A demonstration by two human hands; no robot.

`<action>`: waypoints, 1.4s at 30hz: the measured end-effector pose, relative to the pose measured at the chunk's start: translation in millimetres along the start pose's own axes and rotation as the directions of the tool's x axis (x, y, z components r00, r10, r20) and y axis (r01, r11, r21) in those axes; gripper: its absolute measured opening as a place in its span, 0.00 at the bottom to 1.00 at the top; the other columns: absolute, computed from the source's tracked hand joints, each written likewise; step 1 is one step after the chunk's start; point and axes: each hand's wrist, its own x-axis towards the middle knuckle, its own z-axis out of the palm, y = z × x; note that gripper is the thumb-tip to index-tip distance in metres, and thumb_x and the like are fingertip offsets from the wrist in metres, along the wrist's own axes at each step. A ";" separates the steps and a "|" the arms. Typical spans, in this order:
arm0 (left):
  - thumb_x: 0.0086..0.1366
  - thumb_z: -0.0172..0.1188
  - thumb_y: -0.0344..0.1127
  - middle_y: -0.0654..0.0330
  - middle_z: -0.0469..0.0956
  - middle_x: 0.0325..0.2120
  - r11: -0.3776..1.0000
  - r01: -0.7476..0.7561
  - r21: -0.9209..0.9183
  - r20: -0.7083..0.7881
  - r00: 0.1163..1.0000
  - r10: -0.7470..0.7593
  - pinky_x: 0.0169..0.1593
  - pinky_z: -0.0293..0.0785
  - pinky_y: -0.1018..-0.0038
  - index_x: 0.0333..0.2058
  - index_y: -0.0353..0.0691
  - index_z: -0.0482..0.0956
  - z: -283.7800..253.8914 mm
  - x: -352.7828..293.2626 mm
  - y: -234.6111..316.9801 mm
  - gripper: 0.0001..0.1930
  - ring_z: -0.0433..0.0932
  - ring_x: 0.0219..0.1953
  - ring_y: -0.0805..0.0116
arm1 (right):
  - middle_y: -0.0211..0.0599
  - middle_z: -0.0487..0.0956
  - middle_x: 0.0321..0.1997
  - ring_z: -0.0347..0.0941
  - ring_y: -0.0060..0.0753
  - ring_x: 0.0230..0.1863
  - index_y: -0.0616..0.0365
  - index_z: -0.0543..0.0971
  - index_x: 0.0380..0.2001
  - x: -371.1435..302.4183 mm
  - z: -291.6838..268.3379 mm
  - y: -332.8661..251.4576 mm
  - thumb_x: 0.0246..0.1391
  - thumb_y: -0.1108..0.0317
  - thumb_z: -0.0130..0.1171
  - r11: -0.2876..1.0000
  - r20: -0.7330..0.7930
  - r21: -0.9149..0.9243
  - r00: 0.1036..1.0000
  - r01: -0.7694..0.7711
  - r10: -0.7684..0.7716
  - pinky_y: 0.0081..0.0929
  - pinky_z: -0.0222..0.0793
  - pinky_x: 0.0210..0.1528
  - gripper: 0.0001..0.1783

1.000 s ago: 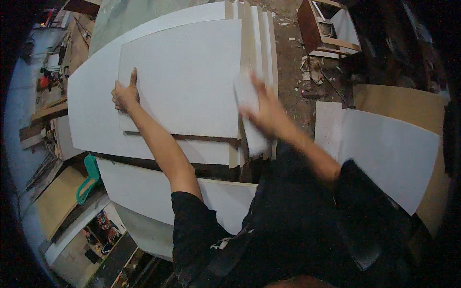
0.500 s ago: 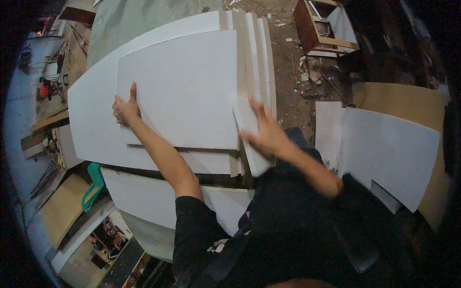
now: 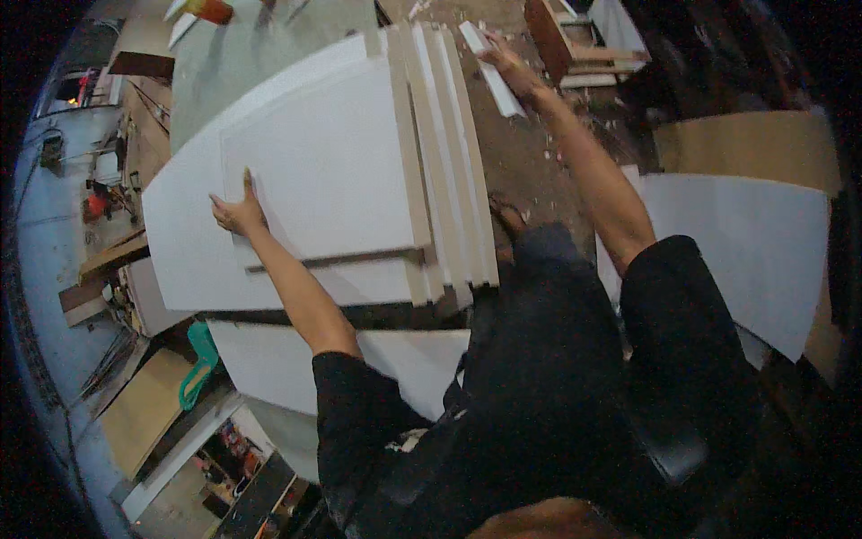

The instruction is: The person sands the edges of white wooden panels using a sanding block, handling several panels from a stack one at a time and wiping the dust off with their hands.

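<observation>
A smaller white panel (image 3: 323, 171) lies on top of a larger white panel (image 3: 184, 234) in a stack on the worktable. My left hand (image 3: 241, 214) rests at the left edge of the smaller panel, thumb and fingers spread apart. Out past the right side of the stack, my right hand (image 3: 514, 70) grips a narrow white board strip (image 3: 492, 72) near its upper part. The strip is tilted and hangs over the floor. Pale brown raw edges show along the right side of the stacked panels (image 3: 444, 153).
Scraps lie on the brown floor (image 3: 530, 148) to the right. A brown and white cabinet frame (image 3: 588, 65) stands at the far right. White and tan boards (image 3: 736, 242) lean at my right. A green plastic piece (image 3: 199, 364) is at the lower left.
My right hand has carried the white strip from the stack's right edge away to the far right, over the floor. My left hand stays at the smaller panel's left edge.
</observation>
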 end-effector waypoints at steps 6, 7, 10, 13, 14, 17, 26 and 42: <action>0.70 0.52 0.45 0.45 0.69 0.47 0.647 0.084 -0.758 -0.066 0.977 -0.205 0.57 0.66 0.67 0.43 0.29 0.69 -99.3 -256.8 23.3 0.20 0.70 0.48 0.59 | 0.49 0.62 0.67 0.62 0.49 0.64 0.42 0.57 0.67 -46.9 -10.2 102.0 0.51 0.41 0.55 0.958 -0.004 -0.287 1.000 0.022 -0.024 0.39 0.58 0.62 0.42; 0.71 0.50 0.42 0.49 0.72 0.36 0.615 0.078 -0.784 0.034 0.996 -0.083 0.48 0.71 0.69 0.36 0.33 0.69 -109.8 -320.8 18.5 0.14 0.72 0.37 0.62 | 0.48 0.61 0.68 0.60 0.51 0.66 0.41 0.57 0.67 -48.0 -3.7 105.2 0.52 0.40 0.55 0.944 -0.013 -0.329 1.000 -0.030 0.027 0.40 0.56 0.64 0.42; 0.69 0.53 0.40 0.51 0.73 0.38 0.186 0.960 -0.209 0.948 0.246 -0.203 0.47 0.75 0.62 0.41 0.32 0.70 -149.5 -462.2 22.8 0.14 0.74 0.42 0.60 | 0.45 0.60 0.69 0.58 0.52 0.67 0.43 0.56 0.67 -51.7 26.0 108.7 0.51 0.38 0.55 0.918 -0.065 -0.396 0.997 0.003 -0.031 0.42 0.54 0.66 0.44; 0.68 0.56 0.36 0.57 0.71 0.48 -0.204 0.979 0.025 0.973 -0.071 -0.222 0.54 0.69 0.62 0.51 0.35 0.67 -129.7 -471.5 47.6 0.17 0.69 0.52 0.62 | 0.47 0.58 0.70 0.55 0.54 0.69 0.49 0.55 0.66 -112.0 37.6 132.9 0.51 0.36 0.55 0.903 0.033 -0.424 0.998 0.063 -0.054 0.44 0.51 0.68 0.47; 0.68 0.56 0.36 0.58 0.70 0.49 -0.154 0.983 -0.096 0.986 0.074 -0.147 0.55 0.67 0.63 0.53 0.37 0.66 -107.3 -473.3 36.7 0.18 0.67 0.53 0.63 | 0.47 0.57 0.71 0.53 0.54 0.70 0.52 0.54 0.67 -152.1 44.0 142.2 0.51 0.35 0.54 0.878 0.071 -0.477 0.997 0.044 -0.011 0.44 0.49 0.69 0.48; 0.67 0.57 0.35 0.60 0.70 0.51 -0.082 0.970 -0.230 0.971 0.222 -0.094 0.57 0.63 0.64 0.55 0.40 0.65 -79.3 -468.8 33.5 0.20 0.66 0.55 0.65 | 0.50 0.54 0.72 0.49 0.52 0.72 0.58 0.52 0.67 -259.9 52.0 138.3 0.51 0.33 0.53 0.907 0.145 -0.418 0.982 -0.047 0.118 0.44 0.46 0.70 0.52; 0.63 0.63 0.35 0.66 0.72 0.49 0.106 0.986 -0.130 0.982 0.142 -0.121 0.54 0.65 0.64 0.54 0.45 0.69 -80.2 -445.3 32.5 0.22 0.68 0.52 0.69 | 0.63 0.63 0.63 0.61 0.65 0.61 0.56 0.50 0.68 -149.9 52.2 142.1 0.49 0.39 0.60 0.895 -0.087 -0.435 0.984 0.103 -0.156 0.52 0.57 0.63 0.52; 0.63 0.61 0.33 0.61 0.73 0.49 0.072 0.982 -0.173 0.969 0.183 -0.165 0.54 0.68 0.66 0.56 0.38 0.67 -83.8 -442.8 39.6 0.23 0.71 0.52 0.66 | 0.64 0.56 0.66 0.57 0.69 0.64 0.52 0.44 0.70 -312.3 78.9 132.4 0.49 0.38 0.58 0.845 0.107 -0.516 0.968 -0.140 0.225 0.52 0.55 0.65 0.55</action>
